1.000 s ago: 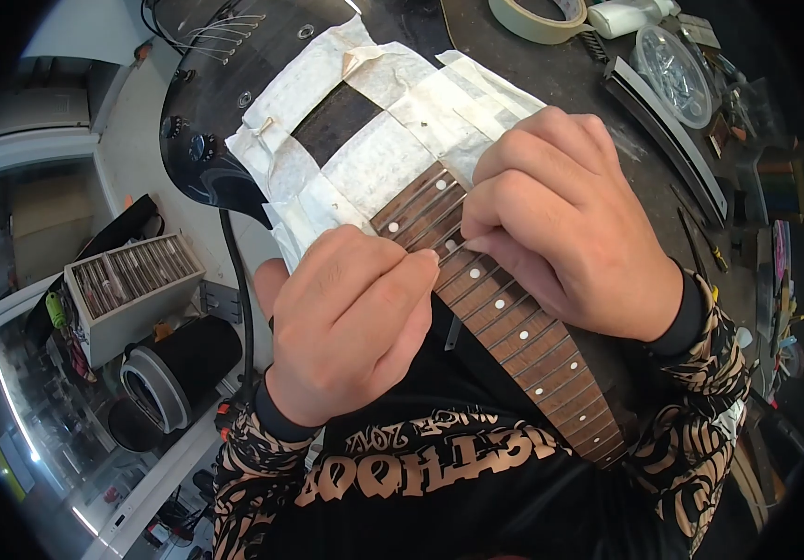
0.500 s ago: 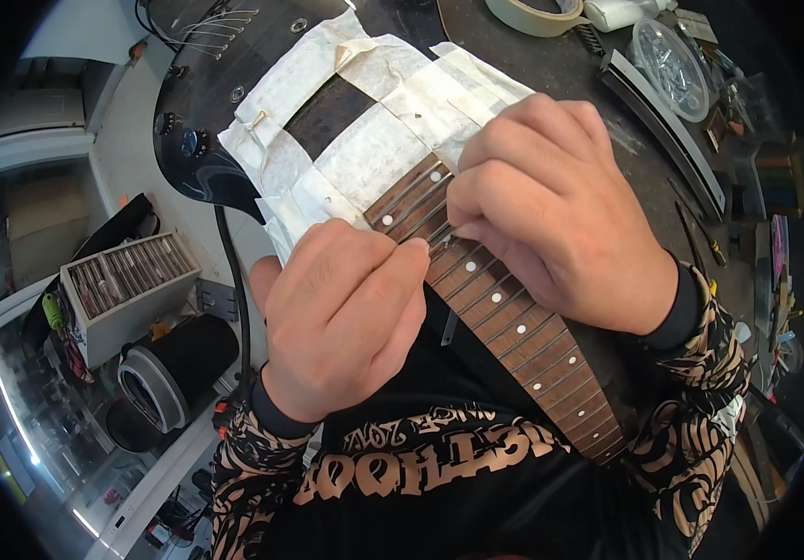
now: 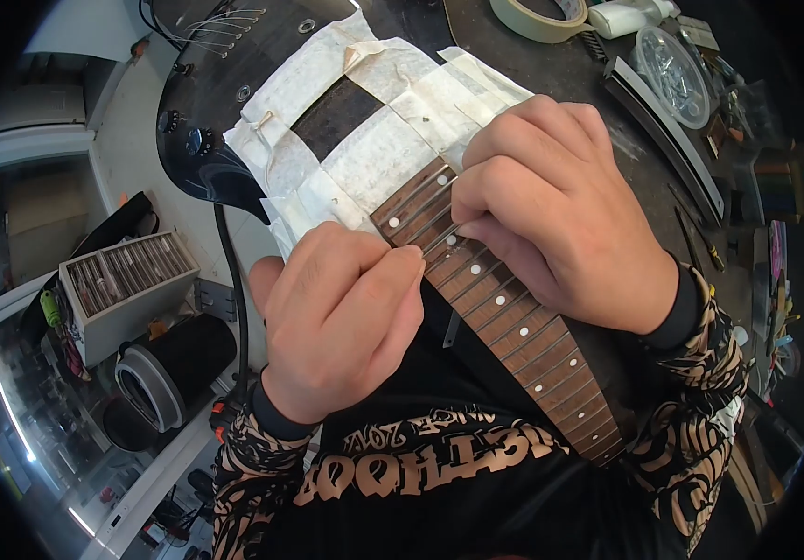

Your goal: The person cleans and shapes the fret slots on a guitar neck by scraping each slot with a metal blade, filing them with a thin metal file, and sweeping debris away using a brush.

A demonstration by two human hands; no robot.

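A dark guitar body (image 3: 210,84) lies at the top left, partly covered with white masking tape (image 3: 374,154) around a dark rectangular area. Its brown fretboard (image 3: 504,317), with metal frets and white dots, runs down towards my lap. My left hand (image 3: 341,322) is closed, thumb and index finger pinched at the fretboard's left edge. On the opposite edge, my right hand (image 3: 556,219) is also closed, its fingertips low over the frets near a double-dot position. Whatever either pinch holds is too small or hidden to tell.
A tape roll (image 3: 542,17), a white bottle (image 3: 628,14), a round clear container (image 3: 672,79) and a long dark curved bar (image 3: 668,140) lie on the right. At the left are a box of thin slats (image 3: 131,285) and a black cylinder (image 3: 182,369).
My right fingertips have shifted slightly left and up along the fretboard. My left hand has drawn back a little to the left, still pinched. The view moved slightly.
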